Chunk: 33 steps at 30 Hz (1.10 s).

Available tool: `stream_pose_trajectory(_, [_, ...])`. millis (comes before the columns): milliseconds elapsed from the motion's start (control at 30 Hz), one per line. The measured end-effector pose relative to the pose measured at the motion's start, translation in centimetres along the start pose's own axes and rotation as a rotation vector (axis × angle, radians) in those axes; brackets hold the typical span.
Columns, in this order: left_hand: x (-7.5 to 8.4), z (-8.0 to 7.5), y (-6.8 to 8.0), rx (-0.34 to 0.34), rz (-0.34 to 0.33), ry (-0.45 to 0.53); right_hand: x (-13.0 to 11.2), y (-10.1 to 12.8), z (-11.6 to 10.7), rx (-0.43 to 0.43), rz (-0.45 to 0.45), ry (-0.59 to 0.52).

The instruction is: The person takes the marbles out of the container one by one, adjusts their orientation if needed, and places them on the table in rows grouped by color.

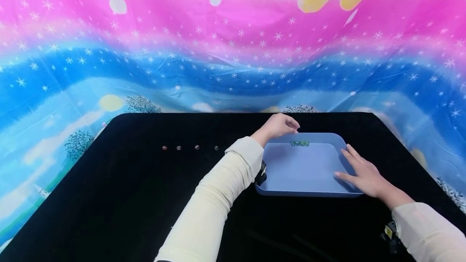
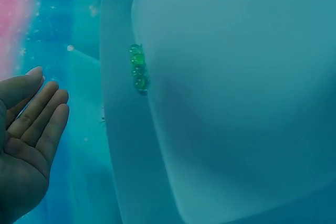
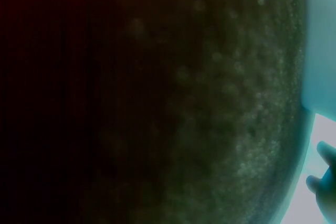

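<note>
- The green marbles [image 1: 299,143] lie in a short row inside the blue tray [image 1: 302,173], touching its far wall; the left wrist view shows the same cluster [image 2: 138,70] against the tray's rim [image 2: 118,129].
- The left hand [image 1: 278,125] hovers above the tray's far-left corner, just beside the cluster — palm and fingers loosely spread in the wrist view [image 2: 29,129], holding nothing.
- The right hand [image 1: 362,173] lies flat on the tray's right rim, fingers straight, steadying it rather than gripping.
- Well to the left of the tray, 4 loose marbles [image 1: 189,147] sit in a line on the black table [image 1: 127,197].
- I judge the step in hand to be the drop-off: the left hand looks empty above the cluster.
- The next move seems to call for a reach left from the tray to the nearest loose marble — a fine pinch, since it may roll.
</note>
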State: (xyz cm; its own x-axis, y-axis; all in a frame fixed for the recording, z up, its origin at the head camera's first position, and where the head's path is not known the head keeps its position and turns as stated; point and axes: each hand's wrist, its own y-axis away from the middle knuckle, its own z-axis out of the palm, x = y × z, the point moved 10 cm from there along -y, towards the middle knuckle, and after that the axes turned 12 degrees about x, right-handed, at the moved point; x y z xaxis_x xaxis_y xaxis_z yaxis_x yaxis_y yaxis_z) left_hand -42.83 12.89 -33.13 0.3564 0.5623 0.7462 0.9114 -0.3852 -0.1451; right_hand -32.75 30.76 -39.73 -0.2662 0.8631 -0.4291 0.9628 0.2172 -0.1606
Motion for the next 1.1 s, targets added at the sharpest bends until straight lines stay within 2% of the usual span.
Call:
stream_pose_trajectory(267, [-1.2,1.7,-0.4,-0.043,-0.001,-0.059,0.0,0.1,0.2,0.003,0.005,-0.018])
stream_pose_trajectory(433, [-1.4,2.2,-0.5,-0.062,0.005,-0.094,0.0,0.2,0.2,0.005,0.005,-0.017])
stream_pose_trajectory(600, [-1.5,2.6,-0.7,-0.103,0.033,-0.207,-0.1,0.0,0.0,0.006,0.003,-0.014])
stream_pose_trajectory(767, [-2.4,3.5,-0.7,-0.165,0.033,-0.291,0.0,-0.1,0.0,0.004,0.000,-0.016])
stream_pose_trajectory(1100, [-2.7,4.1,-0.9,-0.175,0.050,-0.318,0.0,0.0,0.0,0.010,0.000,-0.014])
